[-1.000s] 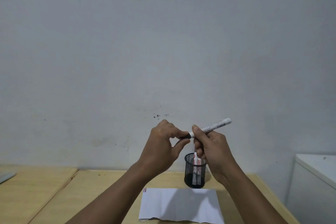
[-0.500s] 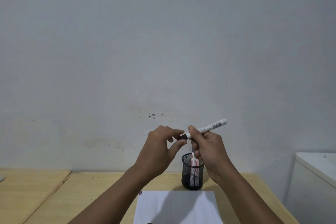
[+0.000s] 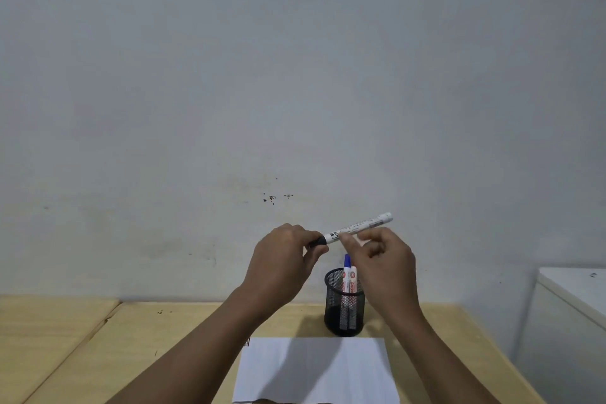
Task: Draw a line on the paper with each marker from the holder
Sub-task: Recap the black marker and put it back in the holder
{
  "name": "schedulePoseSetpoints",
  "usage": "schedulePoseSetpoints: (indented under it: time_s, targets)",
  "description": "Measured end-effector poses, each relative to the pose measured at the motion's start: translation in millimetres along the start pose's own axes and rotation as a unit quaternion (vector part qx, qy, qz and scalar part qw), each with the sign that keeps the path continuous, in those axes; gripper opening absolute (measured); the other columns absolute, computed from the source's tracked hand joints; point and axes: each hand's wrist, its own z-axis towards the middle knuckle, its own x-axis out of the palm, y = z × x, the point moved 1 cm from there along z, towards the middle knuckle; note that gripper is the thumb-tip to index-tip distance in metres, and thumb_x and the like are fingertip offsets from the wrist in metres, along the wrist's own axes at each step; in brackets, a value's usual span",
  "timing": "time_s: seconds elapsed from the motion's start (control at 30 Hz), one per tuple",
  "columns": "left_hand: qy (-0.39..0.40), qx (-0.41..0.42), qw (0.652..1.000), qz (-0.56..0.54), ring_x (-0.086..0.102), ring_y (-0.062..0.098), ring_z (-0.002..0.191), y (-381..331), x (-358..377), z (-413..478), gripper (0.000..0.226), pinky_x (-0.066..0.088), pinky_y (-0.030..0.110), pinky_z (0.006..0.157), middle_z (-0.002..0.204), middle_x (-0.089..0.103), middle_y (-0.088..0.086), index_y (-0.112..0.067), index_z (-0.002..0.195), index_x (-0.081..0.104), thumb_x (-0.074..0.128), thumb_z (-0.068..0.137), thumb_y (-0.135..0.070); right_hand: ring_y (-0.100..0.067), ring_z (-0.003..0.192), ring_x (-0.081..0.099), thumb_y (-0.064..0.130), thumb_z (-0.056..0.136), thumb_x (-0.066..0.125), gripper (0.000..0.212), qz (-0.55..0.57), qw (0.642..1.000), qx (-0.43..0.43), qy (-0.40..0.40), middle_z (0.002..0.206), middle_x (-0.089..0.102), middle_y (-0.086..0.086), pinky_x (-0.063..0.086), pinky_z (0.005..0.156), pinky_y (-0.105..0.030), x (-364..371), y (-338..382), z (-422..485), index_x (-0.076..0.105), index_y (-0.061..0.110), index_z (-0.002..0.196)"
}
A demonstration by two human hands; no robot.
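Note:
I hold a white marker (image 3: pixel 359 227) with a black cap level in front of the wall, above the table. My left hand (image 3: pixel 282 267) pinches its black cap end. My right hand (image 3: pixel 385 261) sits just below the barrel with fingers loosened and apart, and only the index fingertip touches the barrel. The black mesh holder (image 3: pixel 333 305) stands on the table beneath my hands with two more markers in it, one with a blue cap (image 3: pixel 347 261). The white paper (image 3: pixel 314 371) lies in front of the holder, with small dark marks at its top left corner.
The wooden table (image 3: pixel 164 331) has a seam on the left where a second board (image 3: pixel 39 328) joins it. A white cabinet (image 3: pixel 577 311) stands past the table's right edge. A bare grey wall rises behind.
My right hand has let go its grip on the barrel and opened its fingers. The left hand still pinches the cap end. The view has tilted down a little, showing more paper.

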Motion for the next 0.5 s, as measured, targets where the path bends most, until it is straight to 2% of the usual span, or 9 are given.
schedulePoseSetpoints:
  time_s: [0.03, 0.07, 0.13, 0.23, 0.33, 0.4, 0.47, 0.5]
  targets:
    - [0.003, 0.002, 1.000, 0.020, 0.051, 0.011, 0.074, 1, 2, 2, 0.019, 0.036, 0.027, 0.059, 0.080, 0.065, -0.008, -0.032, 0.102, 0.072, 0.057, 0.093, -0.041, -0.004, 0.058, 0.053, 0.036, 0.083, 0.079, 0.026, -0.071, 0.995, -0.072, -0.003, 0.072, 0.059, 0.003, 0.048, 0.056, -0.032, -4, -5, 1, 0.067, 0.021, 0.101]
    - [0.005, 0.011, 0.999, 0.034, 0.051, 0.011, 0.075, 1, 3, 4, 0.020, 0.036, 0.027, 0.058, 0.082, 0.066, -0.008, -0.033, 0.103, 0.072, 0.057, 0.093, -0.042, -0.001, 0.068, 0.055, 0.031, 0.085, 0.077, 0.032, -0.137, 0.982, -0.133, 0.014, 0.084, 0.057, 0.007, 0.051, 0.058, -0.030, -6, -11, 1, 0.063, 0.027, 0.114]
    - [0.008, 0.033, 0.999, 0.042, 0.052, 0.010, 0.074, 0, 9, 9, 0.022, 0.035, 0.023, 0.057, 0.083, 0.068, -0.008, -0.032, 0.102, 0.073, 0.058, 0.092, -0.044, -0.001, 0.073, 0.057, 0.031, 0.089, 0.072, 0.038, -0.218, 0.957, -0.184, 0.057, 0.101, 0.053, 0.012, 0.055, 0.061, -0.031, -7, -19, 5, 0.060, 0.032, 0.125]
    - [-0.013, 0.032, 0.999, -0.022, 0.053, 0.004, 0.070, -6, 17, 15, 0.030, 0.039, 0.018, 0.063, 0.089, 0.073, -0.011, -0.029, 0.109, 0.073, 0.063, 0.087, -0.047, 0.003, 0.069, 0.056, 0.032, 0.091, 0.070, 0.021, -0.214, 0.958, -0.179, 0.066, 0.104, 0.058, 0.012, 0.057, 0.066, -0.032, -6, -29, 22, 0.069, 0.028, 0.111]
    - [-0.016, -0.020, 0.996, -0.090, 0.059, 0.003, 0.074, -3, 27, 19, 0.044, 0.052, 0.025, 0.073, 0.097, 0.071, -0.015, -0.033, 0.125, 0.062, 0.067, 0.084, -0.047, 0.000, 0.079, 0.062, 0.027, 0.091, 0.070, 0.008, -0.142, 0.979, -0.131, 0.058, 0.100, 0.063, 0.008, 0.056, 0.070, -0.025, -7, -43, 43, 0.069, 0.026, 0.099]
    - [0.029, -0.040, 0.997, -0.063, 0.059, 0.003, 0.081, 4, 39, 19, 0.048, 0.053, 0.030, 0.079, 0.103, 0.069, -0.014, -0.034, 0.129, 0.058, 0.068, 0.084, -0.047, -0.003, 0.084, 0.065, 0.025, 0.093, 0.068, 0.004, -0.079, 0.993, -0.070, 0.053, 0.094, 0.068, 0.007, 0.060, 0.075, -0.032, -9, -52, 54, 0.068, 0.025, 0.098]
    - [0.092, -0.047, 0.994, -0.025, 0.058, 0.006, 0.092, 13, 56, 15, 0.051, 0.051, 0.032, 0.086, 0.112, 0.067, -0.012, -0.033, 0.130, 0.056, 0.067, 0.084, -0.051, -0.006, 0.086, 0.067, 0.024, 0.095, 0.065, 0.007, -0.061, 0.996, -0.035, 0.056, 0.089, 0.070, 0.011, 0.062, 0.079, -0.042, -8, -64, 62, 0.068, 0.024, 0.102]
    - [0.123, -0.052, 0.991, -0.010, 0.056, 0.008, 0.100, 17, 65, 14, 0.054, 0.049, 0.034, 0.090, 0.119, 0.064, -0.010, -0.032, 0.132, 0.054, 0.066, 0.083, -0.053, -0.007, 0.086, 0.068, 0.022, 0.096, 0.065, 0.011, -0.064, 0.996, -0.028, 0.062, 0.089, 0.069, 0.011, 0.062, 0.078, -0.043, -7, -69, 65, 0.066, 0.023, 0.107]
